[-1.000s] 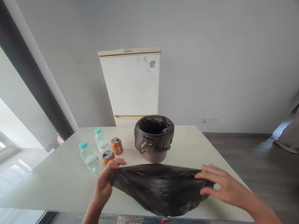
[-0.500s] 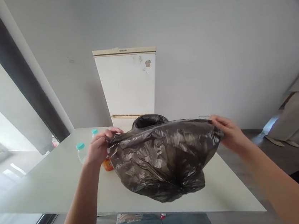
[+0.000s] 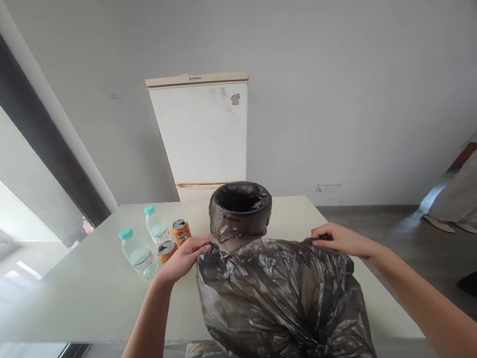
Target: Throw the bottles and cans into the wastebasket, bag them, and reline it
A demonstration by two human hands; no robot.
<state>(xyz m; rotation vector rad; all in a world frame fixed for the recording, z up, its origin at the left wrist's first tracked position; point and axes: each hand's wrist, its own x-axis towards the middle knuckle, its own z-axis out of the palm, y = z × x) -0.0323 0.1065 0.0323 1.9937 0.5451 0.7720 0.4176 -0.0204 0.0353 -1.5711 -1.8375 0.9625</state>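
A crinkled black plastic bag (image 3: 279, 306) hangs open in front of me, its body spilling over the near edge of the white table (image 3: 84, 300). My left hand (image 3: 185, 257) pinches the bag's top left corner, fingers closed. My right hand (image 3: 340, 240) grips the top right edge, fingers closed. Just behind the bag stands a small bin (image 3: 240, 210) lined with another black bag.
Two clear water bottles with teal caps (image 3: 137, 254) (image 3: 155, 226) and two orange cans (image 3: 181, 231) (image 3: 166, 249) stand left of the bin. A white fridge (image 3: 203, 134) is against the wall. A person's legs (image 3: 472, 187) show at the far right.
Both hands lifted the bag off the table and spread it, then lowered it; it now hangs billowed over the near table edge and the bin shows again.
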